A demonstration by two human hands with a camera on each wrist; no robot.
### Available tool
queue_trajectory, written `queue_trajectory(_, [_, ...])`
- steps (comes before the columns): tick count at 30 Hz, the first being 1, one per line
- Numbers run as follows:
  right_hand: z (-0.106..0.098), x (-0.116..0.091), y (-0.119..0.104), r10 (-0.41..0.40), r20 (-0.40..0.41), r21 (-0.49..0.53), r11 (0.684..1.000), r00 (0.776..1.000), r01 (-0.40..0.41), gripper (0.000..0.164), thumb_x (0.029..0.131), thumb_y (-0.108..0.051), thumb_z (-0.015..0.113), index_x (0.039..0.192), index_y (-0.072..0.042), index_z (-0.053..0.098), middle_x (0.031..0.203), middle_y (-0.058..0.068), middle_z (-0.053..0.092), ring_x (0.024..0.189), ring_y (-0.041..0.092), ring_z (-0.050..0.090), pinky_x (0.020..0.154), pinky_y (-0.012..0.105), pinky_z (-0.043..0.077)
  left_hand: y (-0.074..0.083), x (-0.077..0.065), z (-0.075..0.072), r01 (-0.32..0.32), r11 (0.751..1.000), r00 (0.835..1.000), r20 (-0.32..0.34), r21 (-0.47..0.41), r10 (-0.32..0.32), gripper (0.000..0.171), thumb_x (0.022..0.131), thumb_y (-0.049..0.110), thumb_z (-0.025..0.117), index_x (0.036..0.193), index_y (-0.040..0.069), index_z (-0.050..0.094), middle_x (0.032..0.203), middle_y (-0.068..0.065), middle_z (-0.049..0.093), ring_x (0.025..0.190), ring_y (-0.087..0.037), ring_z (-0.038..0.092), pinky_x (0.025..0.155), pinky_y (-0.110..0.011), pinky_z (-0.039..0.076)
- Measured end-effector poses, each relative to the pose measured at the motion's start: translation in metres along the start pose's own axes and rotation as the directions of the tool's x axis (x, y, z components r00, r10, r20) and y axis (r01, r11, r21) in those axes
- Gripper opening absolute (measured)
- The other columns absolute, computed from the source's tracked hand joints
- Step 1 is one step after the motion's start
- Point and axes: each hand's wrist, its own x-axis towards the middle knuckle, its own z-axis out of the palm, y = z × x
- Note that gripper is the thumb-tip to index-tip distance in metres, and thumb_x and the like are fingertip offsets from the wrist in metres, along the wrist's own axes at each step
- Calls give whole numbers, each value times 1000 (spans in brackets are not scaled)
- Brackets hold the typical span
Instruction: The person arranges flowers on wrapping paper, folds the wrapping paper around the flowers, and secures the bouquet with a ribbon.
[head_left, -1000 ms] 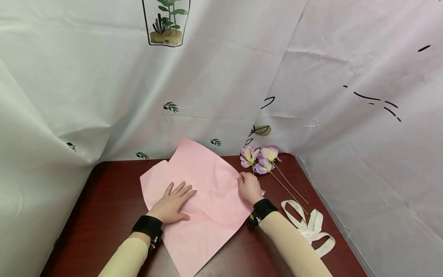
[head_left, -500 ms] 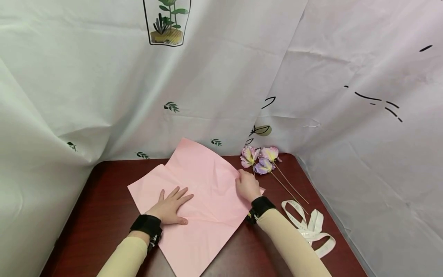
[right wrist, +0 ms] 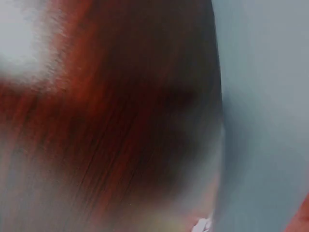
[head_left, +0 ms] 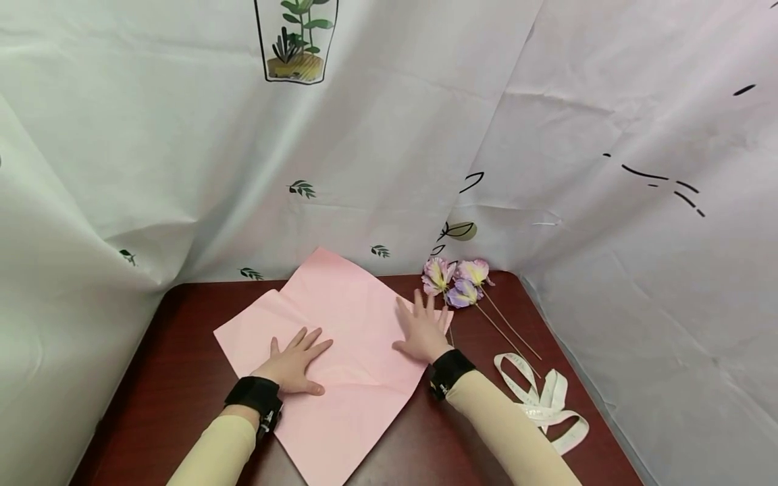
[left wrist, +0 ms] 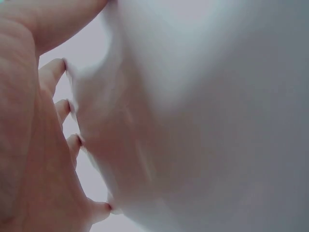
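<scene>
A large sheet of pink wrapping paper [head_left: 340, 432] lies across the middle of the table, its corners pointing in different directions. My left hand [head_left: 293, 368] rests on its left part with the fingers spread. In the left wrist view, the fingertips of that hand [left wrist: 29, 130] meet the paper's surface [left wrist: 203, 125]. On the right part of the sheet, my right hand [head_left: 422, 334] lies with fingers straight and apart, near the right corner. The right wrist view shows mostly bare tabletop and the pale paper [right wrist: 265, 87] along one side.
Several artificial flowers [head_left: 464, 293] with thin stems lie at the back right of the dark red table [head_left: 176, 378]. A looped white ribbon [head_left: 550, 408] sits beside my right forearm. White printed cloth [head_left: 389, 135] hangs behind and at both sides.
My right hand has let go of the paper's right edge and spread its fingers on the sheet. My left hand slid slightly left, and the paper's left corner shifted outward to the left.
</scene>
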Motion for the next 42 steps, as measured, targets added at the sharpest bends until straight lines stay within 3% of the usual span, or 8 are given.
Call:
queue_trajectory(4, [11,-4,-7,-117,171,66,992,978,107,112,85,-57,92,176,-22,37,181,32,13,163,65,0,116,93,2,-1,-3,0,8,1000,1000,-3,-5,-8,106,82,50,95,168,12,49,179,-23,31,165,-54,20,110,-98,4])
queue_trajectory(9, [33,-4,-5,-110,321,130,989,941,71,113,85,-66,89,177,-30,34,184,25,6,166,60,-5,113,95,-3,-3,-6,0,57,998,998,12,9,-57,109,83,51,96,170,10,45,179,-24,28,165,-53,21,108,-99,5])
queue_trajectory(16, [44,-1,-4,-33,323,98,995,946,1,114,84,-70,87,177,-36,31,186,20,1,166,59,-5,106,100,3,7,-12,-7,195,978,977,72,76,-201,126,76,46,103,174,9,34,179,-31,20,162,-57,26,107,-100,11])
queue_trajectory(21, [35,-3,-12,15,327,105,993,945,-52,114,82,-70,90,176,-36,35,184,24,5,165,62,0,102,102,7,13,-9,-8,230,964,969,61,134,-240,129,69,47,107,172,9,39,178,-33,21,158,-60,32,109,-95,22])
queue_trajectory(28, [35,0,-10,12,300,103,994,954,-45,113,79,-69,93,174,-35,40,183,23,13,164,62,7,101,103,10,-12,0,10,234,971,969,69,36,-236,131,67,47,107,173,11,38,180,-34,13,164,-63,5,110,-98,2])
queue_trajectory(36, [37,11,-3,24,291,141,988,957,-68,116,79,-65,95,175,-34,38,185,23,8,165,61,2,103,102,6,-24,13,21,246,969,968,54,-38,-244,115,86,61,89,175,13,35,183,-30,5,166,-59,-3,108,-98,-5])
queue_trajectory(39, [46,17,5,34,276,140,987,960,-75,115,80,-64,95,175,-33,38,185,23,7,166,61,0,104,102,4,-21,15,21,249,967,968,15,-49,-249,105,94,69,74,175,14,35,183,-28,6,167,-57,-3,109,-97,-8])
queue_trajectory(42, [49,21,8,56,277,140,985,959,-98,115,80,-62,95,175,-34,37,186,21,4,166,59,-4,105,100,1,-12,15,17,249,967,968,-22,-58,-251,99,97,66,72,174,13,37,183,-28,8,167,-57,-3,110,-95,-10])
